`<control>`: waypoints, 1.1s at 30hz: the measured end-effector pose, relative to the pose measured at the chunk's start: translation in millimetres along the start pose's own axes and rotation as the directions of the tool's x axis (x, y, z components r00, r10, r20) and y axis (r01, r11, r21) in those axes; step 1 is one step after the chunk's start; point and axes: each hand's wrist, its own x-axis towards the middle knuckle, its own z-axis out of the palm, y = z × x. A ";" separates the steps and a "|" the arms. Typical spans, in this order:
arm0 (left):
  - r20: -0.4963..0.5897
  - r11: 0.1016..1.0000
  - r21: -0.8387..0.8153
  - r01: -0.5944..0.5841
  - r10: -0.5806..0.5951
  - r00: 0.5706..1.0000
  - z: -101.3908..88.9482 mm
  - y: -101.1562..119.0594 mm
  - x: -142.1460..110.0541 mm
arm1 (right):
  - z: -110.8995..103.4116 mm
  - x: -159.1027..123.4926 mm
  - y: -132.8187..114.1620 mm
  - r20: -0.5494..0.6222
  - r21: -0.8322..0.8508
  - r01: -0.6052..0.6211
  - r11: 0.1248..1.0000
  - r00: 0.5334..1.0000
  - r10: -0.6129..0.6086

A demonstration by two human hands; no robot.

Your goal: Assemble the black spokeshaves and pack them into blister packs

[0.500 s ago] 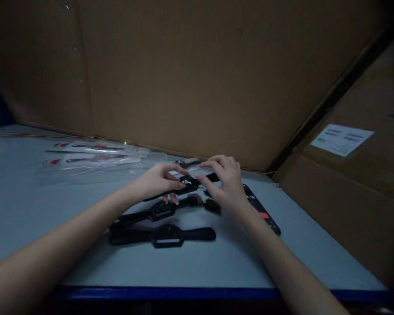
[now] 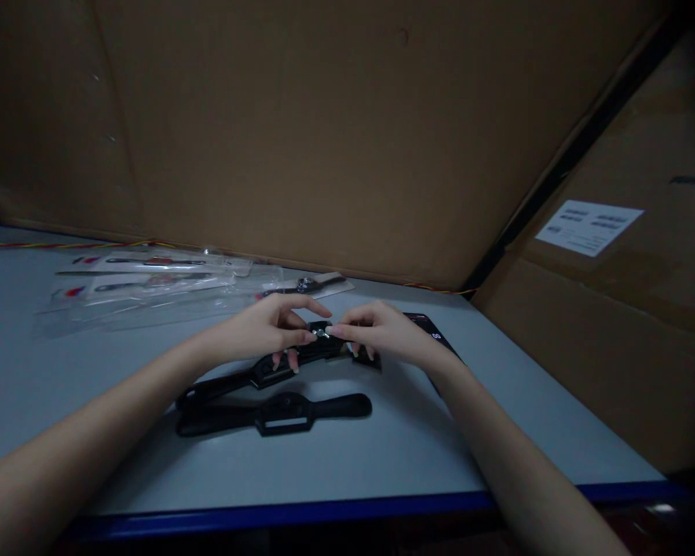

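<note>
My left hand [image 2: 263, 328] and my right hand [image 2: 382, 333] meet over the table, thumbs and fingertips closing on a small silvery screw piece [image 2: 320, 333] at a dark part. The fingers hide most of that part, so I cannot tell its full shape. Just below lies a black spokeshave body [image 2: 272, 374], with lower fingers of my left hand close to its middle. A second black spokeshave body [image 2: 286, 415] lies nearer the front edge, its slot facing me. A small flat black piece [image 2: 367, 360] rests under my right fingers.
Clear plastic packages [image 2: 144, 286] lie at the back left. Another spokeshave [image 2: 306, 286] lies on a pale card behind my hands. A phone [image 2: 434, 333] is partly behind my right forearm. Cardboard walls [image 2: 301, 154] stand behind and at right; a twisted cable [image 2: 81, 245] runs along the back.
My right hand has come down and left, its fingertips now near those of my left hand at the silvery piece. The long black handle visible beside my right fingers no longer shows.
</note>
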 end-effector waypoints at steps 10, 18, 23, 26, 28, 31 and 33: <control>0.020 0.985 0.145 -0.090 0.088 0.996 0.7 3.5 -4.3 | -1.4 -4.8 -5.6 0.212 0.206 -0.010 0.979 0.977 -0.035; 0.058 0.983 0.172 -0.060 0.051 0.997 -2.4 6.7 -4.7 | -1.5 -3.3 -3.1 0.190 0.252 0.015 0.968 0.980 -0.065; 0.086 0.987 0.145 -0.069 0.057 0.995 -3.4 8.5 -5.8 | -2.1 -5.4 -5.1 0.200 0.250 -0.015 0.968 0.979 -0.037; 0.085 0.992 0.121 -0.040 0.029 0.996 -4.6 9.7 -6.2 | -1.9 -5.5 -4.9 0.212 0.246 -0.012 0.969 0.976 -0.042; 0.075 0.994 0.108 -0.010 0.001 0.997 -6.3 10.2 -6.3 | -1.9 -5.6 -6.7 0.232 0.241 -0.002 0.970 0.971 -0.056; 0.048 0.995 0.088 0.037 -0.041 0.998 -8.9 9.2 -5.7 | -0.8 -6.5 -12.4 0.240 0.199 0.039 0.979 0.967 -0.088; 0.025 0.995 0.080 0.053 -0.055 0.998 -9.6 7.3 -4.7 | 2.2 -6.8 -15.7 0.177 0.084 0.082 0.993 0.980 -0.096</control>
